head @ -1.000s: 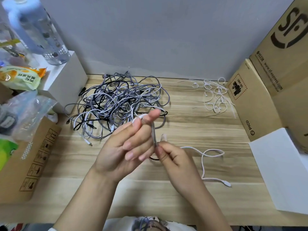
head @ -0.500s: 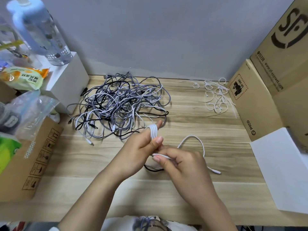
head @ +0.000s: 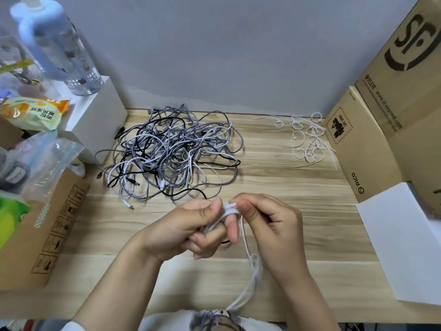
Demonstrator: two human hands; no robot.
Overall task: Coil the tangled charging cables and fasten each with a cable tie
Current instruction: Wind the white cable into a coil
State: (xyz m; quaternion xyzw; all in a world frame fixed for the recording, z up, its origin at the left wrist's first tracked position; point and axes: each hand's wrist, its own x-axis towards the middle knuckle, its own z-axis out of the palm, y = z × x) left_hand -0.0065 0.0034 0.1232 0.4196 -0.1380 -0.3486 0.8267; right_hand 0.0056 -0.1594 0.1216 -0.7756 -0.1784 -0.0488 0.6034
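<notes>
1. The left hand [head: 191, 225] has smooth white cable [head: 229, 209] wound in several tight turns around its fingers, thumb pressed down on the wraps; its fingers are curled round the small coil.
2. The right hand [head: 269, 223] pinches the same white cable at the top of the coil, fingers bent in close against the left fingertips.
3. A loose tail of that cable hangs from the hands, loops once below the right wrist and runs to the near table edge; I cannot make out its plug.
4. Beyond the hands lies the tangled pile of cables [head: 171, 154]: braided grey ones with a woven speckled look, glossy black ones and plain white ones, all in overlapping loops, with a few plugs sticking out on its left side.
5. The cable ties [head: 307, 139], thin white plastic strips, some curled into small loops, are scattered at the far right of the table, well apart from the pile.
6. The table [head: 274, 177] is pale wood-grain board, set against a flat grey wall [head: 214, 56].
7. Printed cardboard boxes [head: 381, 103] stand along the right, with a matte white box [head: 405, 242] near them, cut off by the frame.
8. On the left are a white block [head: 100, 115] carrying a clear bottle [head: 59, 48], a crinkled snack packet [head: 33, 111], a clear plastic bag [head: 40, 161] and another cardboard box [head: 47, 223], all blurred towards the edge.
</notes>
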